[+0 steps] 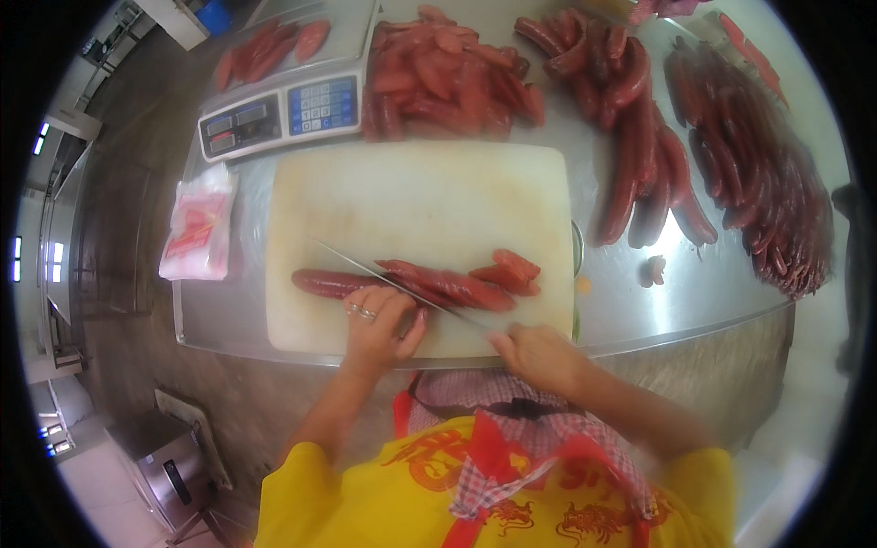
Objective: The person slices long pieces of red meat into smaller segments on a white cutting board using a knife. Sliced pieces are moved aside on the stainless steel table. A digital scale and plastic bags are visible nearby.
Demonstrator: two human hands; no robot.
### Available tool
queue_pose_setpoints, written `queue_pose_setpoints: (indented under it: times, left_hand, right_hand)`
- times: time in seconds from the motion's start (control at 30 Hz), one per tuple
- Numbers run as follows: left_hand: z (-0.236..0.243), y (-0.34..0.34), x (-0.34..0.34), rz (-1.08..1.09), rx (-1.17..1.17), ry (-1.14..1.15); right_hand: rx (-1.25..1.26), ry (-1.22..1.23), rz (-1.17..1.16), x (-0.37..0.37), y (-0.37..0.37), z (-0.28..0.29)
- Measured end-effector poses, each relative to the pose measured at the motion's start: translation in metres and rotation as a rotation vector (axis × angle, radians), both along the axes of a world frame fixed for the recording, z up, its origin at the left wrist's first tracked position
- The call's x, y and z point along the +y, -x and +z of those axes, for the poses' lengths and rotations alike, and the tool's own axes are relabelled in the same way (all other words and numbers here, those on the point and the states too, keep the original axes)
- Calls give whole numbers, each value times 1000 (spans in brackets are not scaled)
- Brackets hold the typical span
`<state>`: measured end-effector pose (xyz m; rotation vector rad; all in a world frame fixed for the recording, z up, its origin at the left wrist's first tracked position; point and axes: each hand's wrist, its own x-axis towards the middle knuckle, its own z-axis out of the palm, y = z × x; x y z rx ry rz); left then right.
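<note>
In the head view, the left hand [382, 320] was curled over a sausage [322, 282], holding it down on the cutting board [416, 196]. The right hand [541, 354] gripped a knife [367, 269] slanting across the meat, beside cut slices [508, 271].

Knife [379, 275], over cutting board [420, 183]: handle mostly hidden in right hand [539, 354]. Sausage [324, 283], on board: partly covered by left hand [379, 333]. Scale [281, 114], beyond board's far left corner: tray [345, 32] cut off by view's top edge; display [251, 114] unreadable. Packet [196, 228], left of board: print blurred. Shirt [315, 502], board's near side: cut off by lower edge.
</note>
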<state>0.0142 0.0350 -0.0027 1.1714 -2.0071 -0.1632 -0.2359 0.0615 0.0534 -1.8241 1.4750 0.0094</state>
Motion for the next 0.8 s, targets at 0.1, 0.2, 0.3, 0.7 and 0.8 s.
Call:
queue_pose_setpoints:
  times: [0.1,0.2,0.3,0.7,0.8]
  left_hand:
    - [1,-7,2,-9,-20,1]
    - [1,-19,0,11,-42,15]
    - [0,-29,-2,61,-32,2]
    - [0,-39,-3,37,17,-8]
    - [0,-50,-5,99,-12,8]
  right_hand:
    - [-102,18,-40,-14,-17,-6]
    - [19,-60,-53,2,3,20]
    - [11,-91,-111,33,29,52]
    - [-28,94,-28,-15,-48,3]
    - [-153,198,13,17,-9,39]
